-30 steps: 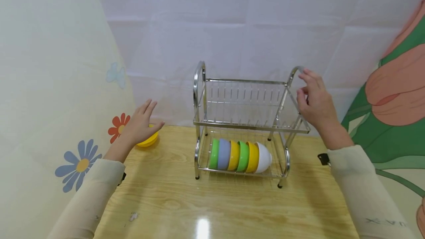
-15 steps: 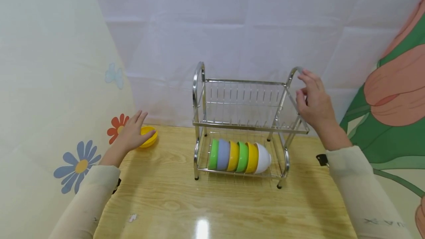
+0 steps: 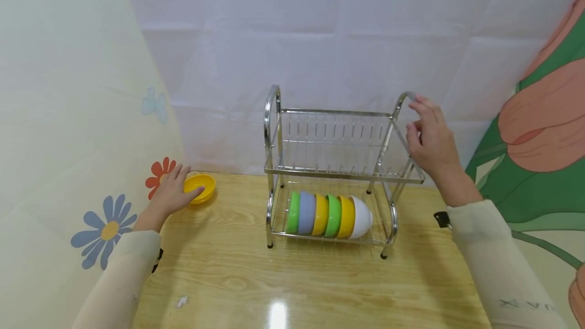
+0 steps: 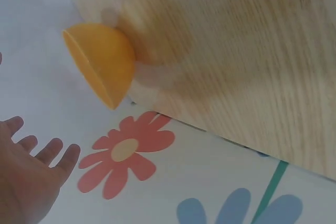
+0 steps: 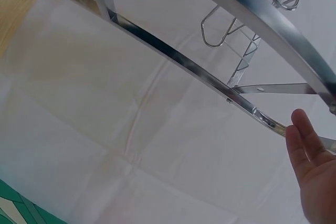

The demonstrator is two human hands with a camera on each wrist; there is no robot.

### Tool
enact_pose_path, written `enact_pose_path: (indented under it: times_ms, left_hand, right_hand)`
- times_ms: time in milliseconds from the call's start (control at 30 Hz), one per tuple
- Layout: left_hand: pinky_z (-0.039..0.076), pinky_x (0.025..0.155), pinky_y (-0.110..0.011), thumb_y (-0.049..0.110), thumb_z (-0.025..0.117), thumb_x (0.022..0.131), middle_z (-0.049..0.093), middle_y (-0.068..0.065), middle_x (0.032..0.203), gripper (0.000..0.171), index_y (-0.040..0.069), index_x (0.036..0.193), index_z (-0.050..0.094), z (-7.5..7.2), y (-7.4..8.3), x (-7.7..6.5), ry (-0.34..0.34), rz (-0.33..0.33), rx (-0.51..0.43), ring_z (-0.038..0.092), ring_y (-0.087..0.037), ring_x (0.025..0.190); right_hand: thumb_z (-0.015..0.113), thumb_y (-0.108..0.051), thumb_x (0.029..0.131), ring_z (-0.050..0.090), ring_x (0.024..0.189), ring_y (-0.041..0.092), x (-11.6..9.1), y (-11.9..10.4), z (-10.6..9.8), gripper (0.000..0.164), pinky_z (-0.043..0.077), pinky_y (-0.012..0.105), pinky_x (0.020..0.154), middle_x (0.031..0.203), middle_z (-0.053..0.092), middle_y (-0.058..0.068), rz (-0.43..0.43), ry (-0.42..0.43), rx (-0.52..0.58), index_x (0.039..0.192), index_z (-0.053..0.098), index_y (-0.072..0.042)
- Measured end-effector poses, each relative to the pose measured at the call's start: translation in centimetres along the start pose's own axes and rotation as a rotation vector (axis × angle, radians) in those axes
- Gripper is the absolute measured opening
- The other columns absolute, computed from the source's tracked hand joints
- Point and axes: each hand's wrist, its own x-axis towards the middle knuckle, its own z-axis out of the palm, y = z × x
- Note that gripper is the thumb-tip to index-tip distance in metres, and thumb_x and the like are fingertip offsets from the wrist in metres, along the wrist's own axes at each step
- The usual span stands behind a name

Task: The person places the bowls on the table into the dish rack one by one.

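Observation:
My left hand (image 3: pixel 170 196) is above the table's far left, fingers spread and thumb extended over a yellow bowl (image 3: pixel 206 192). In the left wrist view the fingers are apart from that bowl (image 4: pixel 107 56) and hold nothing. My right hand (image 3: pixel 433 147) is at the right arch of a two-tier chrome dish rack (image 3: pixel 347 172). The right wrist view shows its nearly straight fingers (image 5: pixel 307 140) right at the metal tube. A row of nested bowls stands on edge on the lower tier: a green bowl (image 3: pixel 293 212), a lilac one, more yellow and green, and a white bowl (image 3: pixel 362 217) at the right end.
The rack's upper tier (image 3: pixel 338 141) has upright wire dividers. Under everything lies a wood-grain table (image 3: pixel 228 268), with a small white mark near its front left. A white cloth (image 3: pixel 228 65) hangs behind, and flower-printed panels (image 3: pixel 544 131) flank both sides.
My left hand has moved left and lower, uncovering more of the yellow bowl, which keeps its place. The right hand stays at the rack's arch.

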Motion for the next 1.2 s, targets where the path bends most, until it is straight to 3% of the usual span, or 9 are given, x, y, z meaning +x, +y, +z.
enact_pose_path:
  times_ms: [367,533,700,1200]
  left_hand:
    - [0.025,0.107,-0.079,0.068,0.056,0.092,0.011,-0.035,0.161,0.103,-0.001,0.159,0.017,1.1,-0.8,0.5,-0.008,-0.066,-0.011,0.014,-0.060,0.142]
    - [0.020,0.110,-0.078,0.073,0.058,0.087,0.009,-0.037,0.160,0.116,-0.005,0.159,0.011,2.0,-1.2,0.8,-0.045,-0.116,-0.030,0.014,-0.060,0.141]
    - [0.023,0.110,-0.078,0.074,0.060,0.085,0.007,-0.039,0.158,0.119,-0.006,0.158,0.010,2.6,-1.5,0.7,-0.078,-0.156,-0.044,0.015,-0.060,0.139]
    - [0.026,0.106,-0.079,0.065,0.071,0.082,0.009,-0.042,0.154,0.126,-0.009,0.156,0.001,4.3,-2.6,1.1,-0.109,-0.168,-0.081,0.021,-0.064,0.131]
  right_hand:
    - [0.052,-0.003,0.098,0.068,0.090,0.034,-0.1,0.1,-0.2,0.049,0.036,0.009,0.072,0.156,0.043,0.012,0.007,0.013,0.004,0.146,0.045,-0.004]
    - [0.051,-0.002,0.097,0.067,0.088,0.034,-0.1,-0.1,-0.4,0.050,0.040,0.016,0.070,0.156,0.042,0.013,0.007,0.010,0.001,0.146,0.044,-0.002]
    - [0.051,-0.001,0.097,0.067,0.089,0.034,-0.1,-0.3,-0.5,0.050,0.041,0.017,0.070,0.157,0.041,0.012,0.017,-0.002,0.009,0.147,0.044,-0.003]
    - [0.054,0.000,0.096,0.062,0.081,0.025,-0.1,-0.5,-0.4,0.051,0.038,0.017,0.065,0.156,0.043,0.012,0.025,0.010,0.017,0.146,0.047,-0.004]
